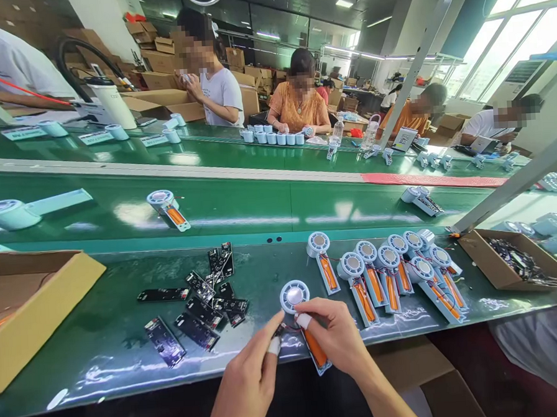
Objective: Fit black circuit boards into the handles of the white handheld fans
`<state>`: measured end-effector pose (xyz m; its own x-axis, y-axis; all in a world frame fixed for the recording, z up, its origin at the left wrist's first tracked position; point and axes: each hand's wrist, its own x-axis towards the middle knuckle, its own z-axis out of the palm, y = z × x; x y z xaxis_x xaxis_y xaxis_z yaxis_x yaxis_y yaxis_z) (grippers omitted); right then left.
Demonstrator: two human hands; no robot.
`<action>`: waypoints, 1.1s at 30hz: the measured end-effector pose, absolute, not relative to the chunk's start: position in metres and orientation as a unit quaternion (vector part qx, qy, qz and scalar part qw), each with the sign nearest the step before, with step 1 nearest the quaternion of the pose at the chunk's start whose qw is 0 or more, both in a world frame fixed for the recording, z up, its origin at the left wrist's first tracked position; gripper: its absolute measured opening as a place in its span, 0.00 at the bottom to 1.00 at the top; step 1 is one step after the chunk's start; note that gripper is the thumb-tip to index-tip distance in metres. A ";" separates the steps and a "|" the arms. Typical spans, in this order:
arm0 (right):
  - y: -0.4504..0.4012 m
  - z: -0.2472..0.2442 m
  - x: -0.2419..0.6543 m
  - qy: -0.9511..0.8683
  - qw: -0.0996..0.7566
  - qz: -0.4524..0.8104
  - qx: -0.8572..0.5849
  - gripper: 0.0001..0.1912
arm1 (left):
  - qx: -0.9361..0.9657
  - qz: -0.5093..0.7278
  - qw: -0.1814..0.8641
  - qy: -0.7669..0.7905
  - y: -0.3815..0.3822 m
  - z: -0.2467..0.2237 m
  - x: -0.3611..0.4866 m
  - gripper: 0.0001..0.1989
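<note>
Head view: both hands at the bench's near edge, right hand (339, 336) grasping an open fan (303, 319) with orange cell, left hand (250, 378) pinching its wires, boards (203, 299) just left — likely wiring step; next calls for a board, seated carefully.

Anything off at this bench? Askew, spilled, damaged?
No damage or spill shows. The circuit boards lie in a loose, overlapping scatter at mixed angles, unlike the neat row of fans. Left hand and right hand are on one open fan.
</note>
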<state>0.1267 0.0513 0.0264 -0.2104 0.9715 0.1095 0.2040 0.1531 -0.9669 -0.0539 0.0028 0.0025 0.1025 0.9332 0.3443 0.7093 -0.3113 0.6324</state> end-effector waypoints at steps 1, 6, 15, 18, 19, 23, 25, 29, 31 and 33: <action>0.051 0.026 0.127 -0.622 0.417 0.461 -0.477 0.09 | 0.699 0.374 0.174 0.585 0.002 0.001 -0.053 0.19; 0.049 0.033 0.125 -0.649 0.391 0.436 -0.485 0.09 | 0.615 0.416 0.247 0.624 0.003 0.003 -0.048 0.15; 0.049 0.042 0.121 -0.833 0.275 0.183 -0.444 0.14 | 0.679 0.443 0.113 0.574 0.003 0.010 -0.043 0.13; 0.046 0.040 0.118 -0.860 0.243 0.104 -0.436 0.12 | 0.711 0.447 0.020 0.543 0.001 0.005 -0.042 0.14; 0.045 0.039 0.117 -0.860 0.243 0.098 -0.437 0.12 | 0.721 0.442 -0.008 0.534 0.000 0.003 -0.041 0.14; 0.041 0.030 0.114 -0.835 0.279 0.138 -0.455 0.11 | 0.743 0.415 -0.072 0.519 -0.004 -0.003 -0.038 0.14; 0.040 0.027 0.113 -0.829 0.285 0.137 -0.461 0.10 | 0.742 0.413 -0.082 0.521 -0.006 -0.006 -0.035 0.14; 0.044 0.030 0.116 -0.843 0.269 0.150 -0.441 0.12 | 0.730 0.438 -0.057 0.522 -0.004 -0.006 -0.036 0.13; 0.050 0.035 0.122 -0.836 0.278 0.200 -0.428 0.12 | 0.731 0.456 0.003 0.508 0.000 -0.001 -0.041 0.12; 0.056 0.041 0.128 -0.830 0.286 0.255 -0.406 0.13 | 0.736 0.462 0.079 0.488 0.005 0.005 -0.048 0.12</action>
